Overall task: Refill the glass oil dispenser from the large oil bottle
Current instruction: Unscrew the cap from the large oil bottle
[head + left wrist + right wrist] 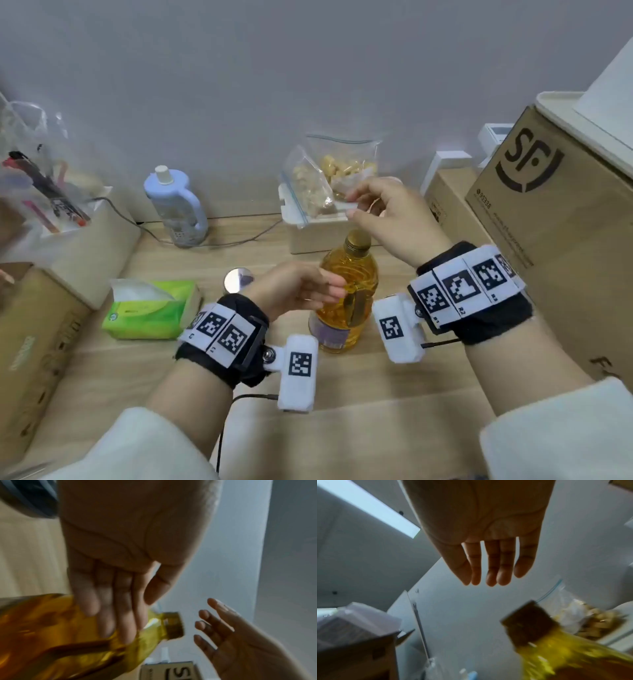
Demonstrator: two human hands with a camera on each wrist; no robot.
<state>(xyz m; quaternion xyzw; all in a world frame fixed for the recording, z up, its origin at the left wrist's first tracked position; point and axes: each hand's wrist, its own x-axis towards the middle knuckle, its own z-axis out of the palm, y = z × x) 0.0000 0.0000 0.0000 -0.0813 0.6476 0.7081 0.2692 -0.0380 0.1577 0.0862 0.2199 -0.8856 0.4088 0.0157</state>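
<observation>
The large oil bottle (346,291) stands upright on the wooden table (171,370), gold cap (358,240) on. Her left hand (298,287) reaches beside its shoulder, fingers loose (contact unclear); her right hand (387,214) hovers above the cap, fingers relaxed, grasping nothing.

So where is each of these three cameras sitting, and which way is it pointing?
Head: worn on the head, looking down at the oil bottle, left hand and right hand.
Left wrist: looks along the left hand toward the bottle; the right hand shows.
Right wrist: looks along the right hand, bottle below.
All three views share the bottle's cap.
</observation>
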